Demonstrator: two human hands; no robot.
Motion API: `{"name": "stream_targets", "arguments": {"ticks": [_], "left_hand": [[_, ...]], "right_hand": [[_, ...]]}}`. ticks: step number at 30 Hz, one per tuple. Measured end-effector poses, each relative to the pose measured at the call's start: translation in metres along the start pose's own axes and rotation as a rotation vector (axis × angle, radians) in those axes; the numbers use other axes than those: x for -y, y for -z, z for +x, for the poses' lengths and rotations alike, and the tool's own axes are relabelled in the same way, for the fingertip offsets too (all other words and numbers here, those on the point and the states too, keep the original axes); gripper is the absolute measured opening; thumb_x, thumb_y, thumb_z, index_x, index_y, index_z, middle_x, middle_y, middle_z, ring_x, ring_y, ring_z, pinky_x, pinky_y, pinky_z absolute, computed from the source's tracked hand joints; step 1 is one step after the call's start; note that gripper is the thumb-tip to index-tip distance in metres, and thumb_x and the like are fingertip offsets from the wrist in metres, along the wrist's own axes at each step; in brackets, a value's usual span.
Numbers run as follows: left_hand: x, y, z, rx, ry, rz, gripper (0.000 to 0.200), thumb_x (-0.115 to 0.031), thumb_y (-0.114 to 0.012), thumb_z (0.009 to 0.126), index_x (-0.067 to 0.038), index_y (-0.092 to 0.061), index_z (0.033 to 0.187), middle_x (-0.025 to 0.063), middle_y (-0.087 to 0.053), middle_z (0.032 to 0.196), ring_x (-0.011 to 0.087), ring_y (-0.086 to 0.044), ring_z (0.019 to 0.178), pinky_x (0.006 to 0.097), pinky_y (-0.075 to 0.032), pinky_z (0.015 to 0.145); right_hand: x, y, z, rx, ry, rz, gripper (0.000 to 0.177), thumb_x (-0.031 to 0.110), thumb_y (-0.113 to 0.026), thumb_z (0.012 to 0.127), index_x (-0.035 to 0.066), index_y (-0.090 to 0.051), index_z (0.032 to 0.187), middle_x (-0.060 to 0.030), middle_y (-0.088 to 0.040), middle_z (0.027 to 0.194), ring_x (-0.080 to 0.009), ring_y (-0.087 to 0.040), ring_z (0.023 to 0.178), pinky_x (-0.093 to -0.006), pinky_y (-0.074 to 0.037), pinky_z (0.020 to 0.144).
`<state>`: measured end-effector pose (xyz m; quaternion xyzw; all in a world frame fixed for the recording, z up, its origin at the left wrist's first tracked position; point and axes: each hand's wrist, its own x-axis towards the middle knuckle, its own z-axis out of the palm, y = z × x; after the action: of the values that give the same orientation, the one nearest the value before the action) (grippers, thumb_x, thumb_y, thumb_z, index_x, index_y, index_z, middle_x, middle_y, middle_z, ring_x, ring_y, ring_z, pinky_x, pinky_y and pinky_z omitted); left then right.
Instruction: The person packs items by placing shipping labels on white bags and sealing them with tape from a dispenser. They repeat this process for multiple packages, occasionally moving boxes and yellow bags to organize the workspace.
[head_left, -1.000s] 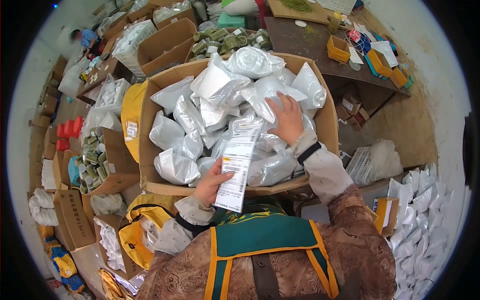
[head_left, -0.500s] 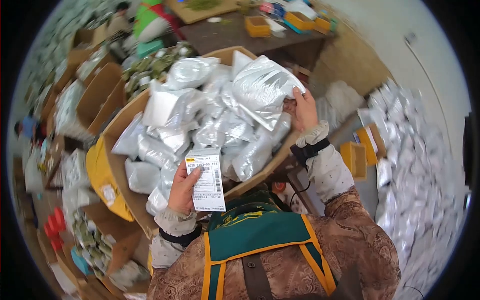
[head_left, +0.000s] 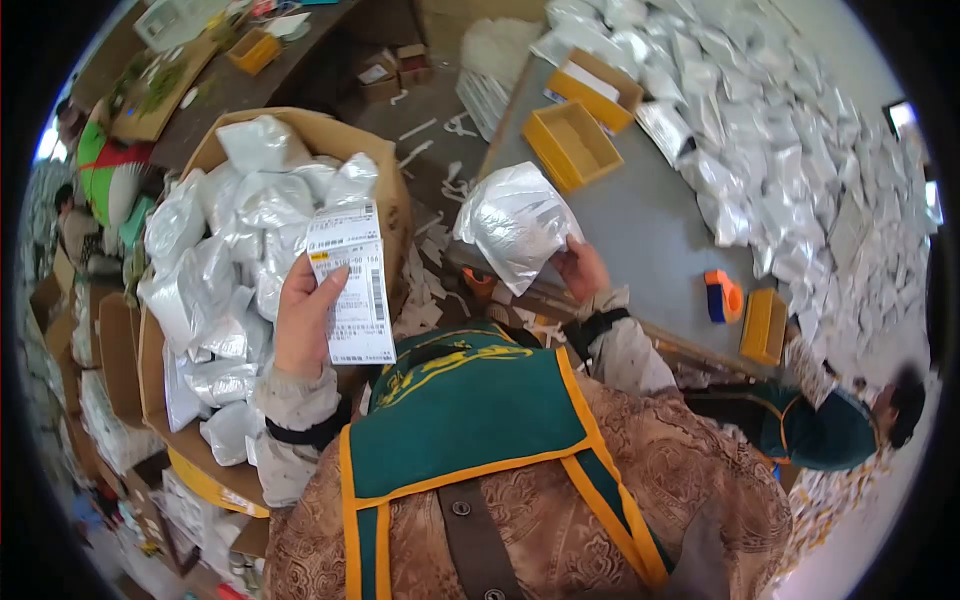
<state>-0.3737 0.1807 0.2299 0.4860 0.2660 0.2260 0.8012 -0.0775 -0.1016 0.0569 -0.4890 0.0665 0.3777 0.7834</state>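
Note:
My left hand (head_left: pixel 308 310) is closed on a few printed shipping labels (head_left: pixel 360 318), thumb on top, with barcodes facing up. They are held over the right side of a large cardboard box (head_left: pixel 385 165) filled with silver foil pouches (head_left: pixel 265 200). In my right hand (head_left: pixel 580 268) a plump silver foil pouch (head_left: pixel 515 225) is gripped by its lower right corner. That pouch hangs in the air between the box and the grey table (head_left: pixel 650 255), apart from the pouches in the box.
Yellow cardboard trays (head_left: pixel 572 145) stand on the grey table, with an orange and blue tape dispenser (head_left: pixel 722 297) farther right. A heap of silver pouches (head_left: pixel 760 140) rises behind it. Another person (head_left: pixel 820 425) is at the right. Paper strips (head_left: pixel 418 130) litter the floor.
My right hand has lifted the pouch out of the box and carried it right, towards the grey table. The view has turned right. My left hand still holds the labels, now more fanned out.

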Motion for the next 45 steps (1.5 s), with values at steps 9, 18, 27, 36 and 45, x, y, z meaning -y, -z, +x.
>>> {"name": "stream_targets", "arguments": {"ticks": [9,18,27,36,45], "left_hand": [[0.058,-0.087,0.078,0.274,0.213,0.189,0.029,-0.002,-0.059,0.091,0.001,-0.055,0.120,0.0080,-0.067,0.105,0.0137,-0.065,0.091,0.0282,-0.054,0.078],[0.107,-0.152,0.094,0.635,0.379,0.609,0.024,-0.004,-0.062,0.090,0.003,-0.061,0.114,0.0051,-0.068,0.101,0.0091,-0.060,0.090,0.0255,-0.050,0.079],[0.130,-0.167,0.082,1.010,0.130,0.786,0.024,-0.008,-0.065,0.085,0.001,-0.064,0.107,0.0141,-0.069,0.091,0.0147,-0.060,0.079,0.0303,-0.048,0.075],[0.122,-0.141,0.084,0.977,0.254,0.814,0.025,-0.009,-0.067,0.083,0.001,-0.066,0.106,0.0117,-0.070,0.090,0.0148,-0.061,0.081,0.0305,-0.049,0.076],[0.103,-0.038,0.084,0.801,0.725,0.647,0.028,-0.005,-0.067,0.084,0.004,-0.064,0.111,0.0076,-0.069,0.095,0.0122,-0.064,0.086,0.0274,-0.051,0.078]], "right_hand": [[0.053,0.114,0.067,-0.197,-0.077,-0.412,0.032,0.015,-0.059,0.091,0.003,-0.053,0.120,-0.0107,-0.063,0.108,-0.0227,-0.063,0.095,-0.0347,-0.052,0.080],[0.086,0.013,-0.049,0.123,0.894,-1.069,0.027,0.014,-0.075,0.077,0.003,-0.066,0.099,-0.0120,-0.062,0.095,-0.0288,-0.059,0.092,-0.0365,-0.049,0.081],[0.038,-0.028,-0.091,0.234,0.797,-1.028,0.024,0.010,-0.075,0.075,0.003,-0.068,0.097,-0.0103,-0.064,0.090,-0.0291,-0.059,0.082,-0.0370,-0.048,0.070],[0.034,-0.015,-0.077,0.079,-0.128,-0.490,0.023,0.019,-0.061,0.093,-0.002,-0.069,0.099,-0.0069,-0.068,0.088,-0.0145,-0.062,0.076,-0.0315,-0.051,0.070],[0.140,0.060,-0.025,-0.096,0.007,-0.588,0.030,0.025,-0.066,0.090,-0.003,-0.070,0.098,-0.0023,-0.064,0.078,-0.0111,-0.056,0.069,-0.0260,-0.046,0.064]]}}
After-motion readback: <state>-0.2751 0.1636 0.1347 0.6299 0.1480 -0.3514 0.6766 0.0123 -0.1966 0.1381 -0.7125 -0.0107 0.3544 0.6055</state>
